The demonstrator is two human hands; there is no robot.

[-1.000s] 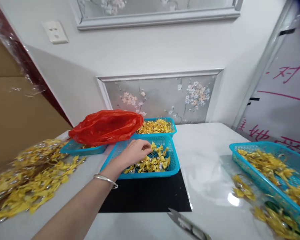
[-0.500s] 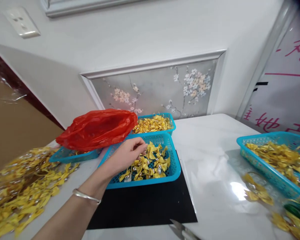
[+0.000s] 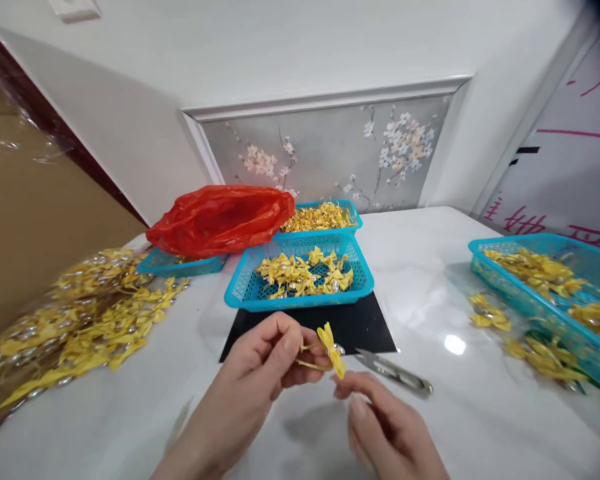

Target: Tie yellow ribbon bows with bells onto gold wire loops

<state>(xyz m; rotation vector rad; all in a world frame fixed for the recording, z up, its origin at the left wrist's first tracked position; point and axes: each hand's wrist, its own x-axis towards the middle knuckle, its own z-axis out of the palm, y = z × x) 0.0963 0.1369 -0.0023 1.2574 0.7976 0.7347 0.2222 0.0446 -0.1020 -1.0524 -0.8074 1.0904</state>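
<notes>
My left hand (image 3: 265, 373) is closed on a yellow ribbon bow (image 3: 332, 349) by its thin yellow loop, above the table. A silvery bead shows at the bow's middle. Just right of and below the bow, my right hand (image 3: 387, 427) has curled fingers, with the fingertips close to the bow's lower end. Whether they touch it or pinch something small is unclear. Behind the hands, a blue plastic basket (image 3: 300, 307) holds several similar bows (image 3: 305, 273) and rests partly on a black sheet (image 3: 375, 330). Silver thread snips (image 3: 397, 373) lie beyond my right hand.
A red plastic bag (image 3: 215, 220) covers part of a small blue tray (image 3: 180, 269). Farther back stands another blue basket (image 3: 357, 223) of golden pieces. A heap of yellow bows (image 3: 95, 320) spreads at left. At right, a blue basket (image 3: 530, 293) holds bows, with loose bows (image 3: 490, 312) beside it.
My left hand has come out of the middle basket towards me with a bow in it. My right hand has entered from the lower right. The view has shifted downward.
</notes>
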